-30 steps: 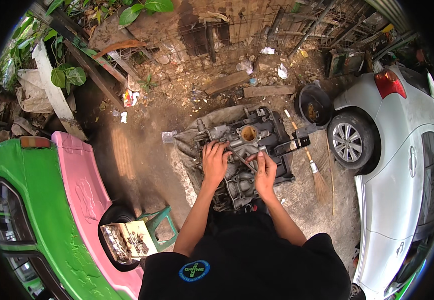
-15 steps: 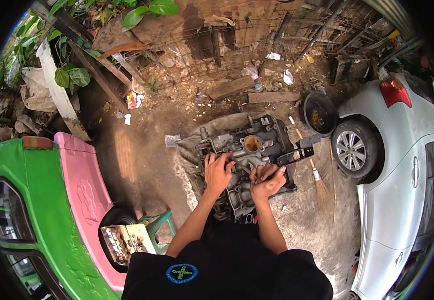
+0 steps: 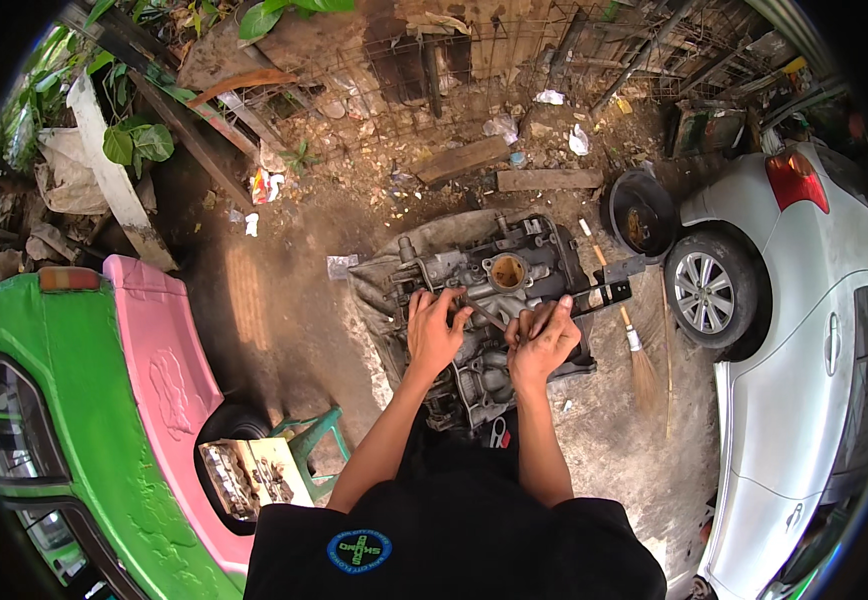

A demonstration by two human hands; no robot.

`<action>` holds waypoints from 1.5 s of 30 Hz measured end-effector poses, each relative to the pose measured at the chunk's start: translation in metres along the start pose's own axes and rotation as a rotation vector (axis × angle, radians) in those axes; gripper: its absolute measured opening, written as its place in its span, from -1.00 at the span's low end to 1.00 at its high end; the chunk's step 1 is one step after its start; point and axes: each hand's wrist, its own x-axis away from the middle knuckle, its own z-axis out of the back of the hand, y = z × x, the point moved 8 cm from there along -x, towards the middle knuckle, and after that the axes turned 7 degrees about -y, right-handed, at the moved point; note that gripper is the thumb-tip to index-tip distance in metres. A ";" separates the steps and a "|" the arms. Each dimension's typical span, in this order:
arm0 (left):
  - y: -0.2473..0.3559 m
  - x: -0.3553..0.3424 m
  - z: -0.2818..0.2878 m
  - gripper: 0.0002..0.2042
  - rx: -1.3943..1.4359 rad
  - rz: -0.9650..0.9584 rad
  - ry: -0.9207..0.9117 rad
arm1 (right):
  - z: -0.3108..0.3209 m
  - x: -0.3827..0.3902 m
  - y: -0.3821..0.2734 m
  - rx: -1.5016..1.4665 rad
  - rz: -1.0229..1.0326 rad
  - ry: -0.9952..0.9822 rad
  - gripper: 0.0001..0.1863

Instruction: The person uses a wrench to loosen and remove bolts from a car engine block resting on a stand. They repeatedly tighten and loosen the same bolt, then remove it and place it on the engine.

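Note:
A dark, greasy engine assembly (image 3: 514, 240) with a round, rusty-brown opening (image 3: 507, 271) lies below me. My left hand (image 3: 434, 335) curls its fingers at the engine's left-middle, by one end of a slim metal tool (image 3: 487, 316); what exactly its fingertips hold is hidden. My right hand (image 3: 539, 345), right of centre and below the opening, is closed around the other end of this tool, knuckles upward. A black flat bracket (image 3: 614, 292) sticks out beyond the right hand.
At left are a green-and-pink car body (image 3: 154, 360) and a green stool (image 3: 324, 430) beside metal parts (image 3: 234, 480) on board. At right stand a silver car (image 3: 784, 400), black basin (image 3: 619, 205) and broom (image 3: 642, 380). Planks (image 3: 549, 180), wire mesh and debris lie ahead.
My right hand has turned from a raised-thumb hold to a knuckles-up grip and shifted slightly right along with the tool. My left hand stays at about the same spot.

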 end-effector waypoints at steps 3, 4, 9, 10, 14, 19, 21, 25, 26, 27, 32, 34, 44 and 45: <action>0.001 0.003 0.003 -0.74 -0.048 0.015 0.056 | 0.003 0.010 0.003 -0.126 0.058 -0.067 -0.39; 0.001 0.002 0.003 -0.75 -0.049 0.034 0.059 | 0.005 0.012 0.005 -0.154 0.089 -0.089 -0.39; 0.002 0.003 0.002 -0.77 -0.028 0.083 0.041 | -0.003 0.030 0.018 -0.108 0.290 -0.331 -0.42; 0.002 0.003 0.001 -0.74 -0.040 0.075 -0.006 | 0.000 0.028 0.025 -0.103 0.287 -0.310 -0.43; 0.016 0.000 0.007 -0.66 -0.155 -0.091 -0.073 | 0.001 0.019 0.042 -0.155 0.270 -0.302 -0.46; 0.034 -0.010 -0.001 -0.67 0.156 -0.329 -0.224 | 0.003 0.017 0.042 -0.211 0.202 -0.228 -0.46; 0.040 -0.009 -0.010 -0.66 0.194 -0.423 -0.272 | 0.005 0.018 0.043 -0.192 0.153 -0.188 -0.45; 0.042 -0.002 -0.026 -0.70 0.269 -0.482 -0.219 | 0.007 0.018 0.045 -0.197 0.122 -0.140 -0.46; 0.040 0.000 -0.026 -0.74 0.250 -0.502 -0.172 | 0.006 0.018 0.045 -0.189 0.129 -0.146 -0.46; 0.039 -0.001 -0.028 -0.76 0.242 -0.517 -0.125 | 0.006 0.018 0.047 -0.239 0.109 -0.144 -0.47; 0.044 0.001 -0.032 -0.79 0.260 -0.536 0.084 | 0.010 0.020 0.048 -0.145 0.067 -0.057 -0.47; 0.050 -0.001 -0.029 -0.84 0.266 -0.559 0.137 | 0.009 0.019 0.045 -0.162 0.076 -0.067 -0.48; 0.061 -0.008 -0.020 -0.88 0.293 -0.502 0.146 | 0.012 0.012 0.045 -0.077 0.022 0.029 -0.41; 0.061 -0.009 -0.021 -0.87 0.287 -0.502 0.128 | 0.012 0.010 0.044 -0.006 0.021 0.035 -0.43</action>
